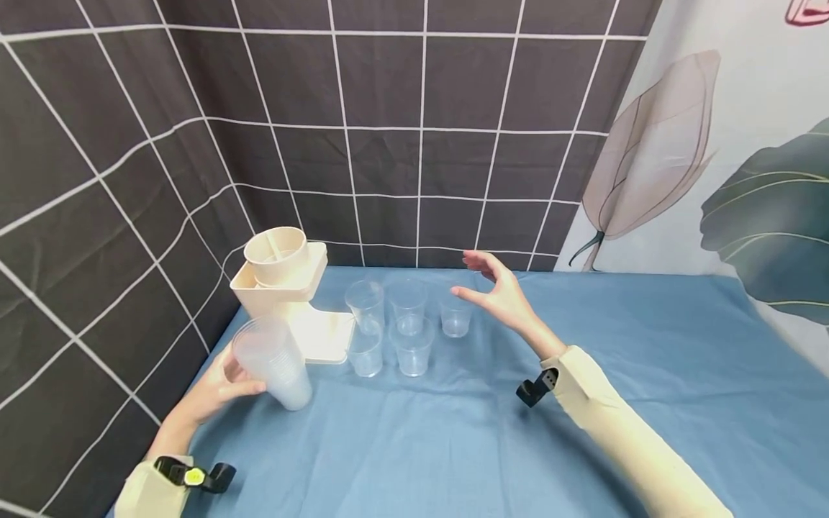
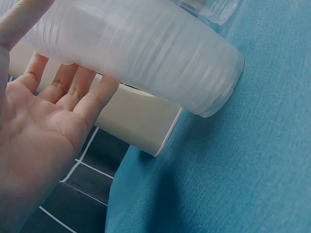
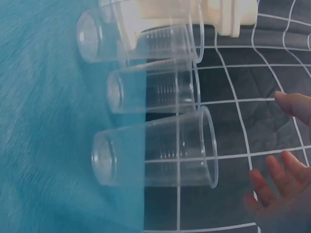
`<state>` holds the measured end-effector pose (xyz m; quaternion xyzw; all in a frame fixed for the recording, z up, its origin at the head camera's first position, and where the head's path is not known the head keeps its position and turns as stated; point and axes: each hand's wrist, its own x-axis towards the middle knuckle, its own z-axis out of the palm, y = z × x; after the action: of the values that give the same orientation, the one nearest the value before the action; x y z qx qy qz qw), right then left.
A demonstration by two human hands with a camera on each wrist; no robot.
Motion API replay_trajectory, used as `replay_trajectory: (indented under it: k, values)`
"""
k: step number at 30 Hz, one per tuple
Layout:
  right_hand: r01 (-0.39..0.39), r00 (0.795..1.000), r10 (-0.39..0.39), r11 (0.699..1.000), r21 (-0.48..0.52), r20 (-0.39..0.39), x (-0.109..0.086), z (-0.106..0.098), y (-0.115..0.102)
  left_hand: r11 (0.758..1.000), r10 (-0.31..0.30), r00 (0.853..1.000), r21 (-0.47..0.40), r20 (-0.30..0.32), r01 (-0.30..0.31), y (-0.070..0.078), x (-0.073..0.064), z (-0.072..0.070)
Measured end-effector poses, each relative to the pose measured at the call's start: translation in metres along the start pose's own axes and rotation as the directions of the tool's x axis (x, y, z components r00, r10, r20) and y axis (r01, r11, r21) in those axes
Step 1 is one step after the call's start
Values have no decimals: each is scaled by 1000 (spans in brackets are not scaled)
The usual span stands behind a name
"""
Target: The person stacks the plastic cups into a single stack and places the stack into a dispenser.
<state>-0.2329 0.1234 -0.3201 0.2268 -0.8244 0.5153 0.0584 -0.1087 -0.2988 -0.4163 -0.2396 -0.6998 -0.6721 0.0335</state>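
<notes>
Only the head view pairs the left hand (image 1: 216, 391), grasping stacked cups (image 1: 275, 363), with the released right hand (image 1: 503, 295).

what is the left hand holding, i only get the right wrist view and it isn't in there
Observer: The left hand holds a stack of nested translucent plastic cups.
Operator: ok and how many clear plastic cups stand on the blue cloth in all, they overlap at the top of my picture
Observer: Five, counted in the head view.
Operator: what sits on top of the cream stand, my frame cuts it off
Observer: An open-topped round cylinder, with a thin bar showing inside it.
</notes>
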Motion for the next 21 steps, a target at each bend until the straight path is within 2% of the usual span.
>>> replay_trajectory:
  k: [4, 10, 21]
  values:
    - [-53, 998, 52, 998, 16, 26, 1, -1, 17, 1000, 5, 1000, -7, 13, -5, 1, 0, -1]
    - [-63, 998, 62, 997, 35, 29, 7, 1, 52, 1000, 16, 1000, -4, 15, -16, 3, 2, -3]
    - [-132, 988, 128, 990, 46, 82, 1, 0, 70, 1000, -2, 999, 2, 33, 2, 4, 3, -2]
